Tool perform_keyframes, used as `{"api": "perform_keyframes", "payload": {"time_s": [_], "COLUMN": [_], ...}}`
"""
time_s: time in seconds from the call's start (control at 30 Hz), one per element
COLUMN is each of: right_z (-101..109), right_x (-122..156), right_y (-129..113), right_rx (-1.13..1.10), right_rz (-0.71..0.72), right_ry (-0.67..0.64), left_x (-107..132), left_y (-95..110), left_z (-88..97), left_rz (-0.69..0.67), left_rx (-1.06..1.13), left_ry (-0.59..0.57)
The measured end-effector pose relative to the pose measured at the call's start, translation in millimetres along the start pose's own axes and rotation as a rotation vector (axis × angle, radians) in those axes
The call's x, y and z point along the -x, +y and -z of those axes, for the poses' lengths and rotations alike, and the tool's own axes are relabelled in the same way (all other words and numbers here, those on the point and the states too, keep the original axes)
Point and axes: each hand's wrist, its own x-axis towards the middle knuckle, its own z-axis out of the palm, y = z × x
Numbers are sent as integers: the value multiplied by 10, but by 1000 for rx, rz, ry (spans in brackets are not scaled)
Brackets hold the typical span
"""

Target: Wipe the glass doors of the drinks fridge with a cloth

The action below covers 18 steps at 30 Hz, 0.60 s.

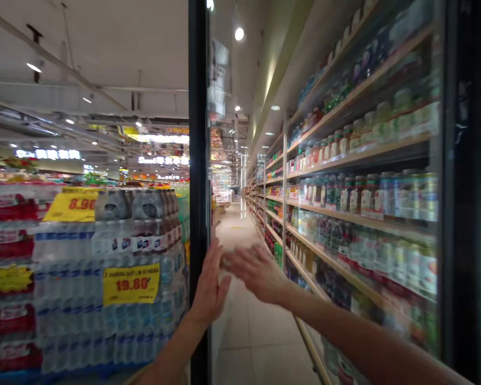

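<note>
right hand [260, 275]: reaches in blurred, fingers stretched toward the left, spread wide around nothing visible.
left hand [211, 289]: fingers straight, thumb apart, grip loose and apparently empty; contact cannot be told.
dark-framed glass door [199, 160]: stands upright just ahead of both hands; likely heavy, stiff, breakable and slick on the pane, surest held by its upright edge.
bottled-water packs [74, 291]: rise left of it, bearing yellow price signs [131, 284].
drink shelves [356, 214]: line the right, partly blurred.
illuminated signs [48, 154]: glow behind the packs.
</note>
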Motion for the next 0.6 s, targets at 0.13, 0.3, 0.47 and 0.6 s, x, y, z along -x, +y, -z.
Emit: {"api": "perform_keyframes", "payload": {"time_s": [0.13,0.3,0.47,0.6], "right_z": [71,-140,-113,342], "right_x": [-459,57,934,1558], "right_y": [432,-60,-13,662], "right_rx": [75,34,148,274], "right_rz": [-487,-50,-238,-1001], "right_ry": [116,-10,-8,201], "left_x": [27,25,448,713], "left_y": [-47,-127,-48,49], "left_z": [0,-159,-566,-834], "left_rz": [26,-80,-9,40], "left_rx": [43,-5,-268,-445], "left_ry": [31,38,103,104]}}
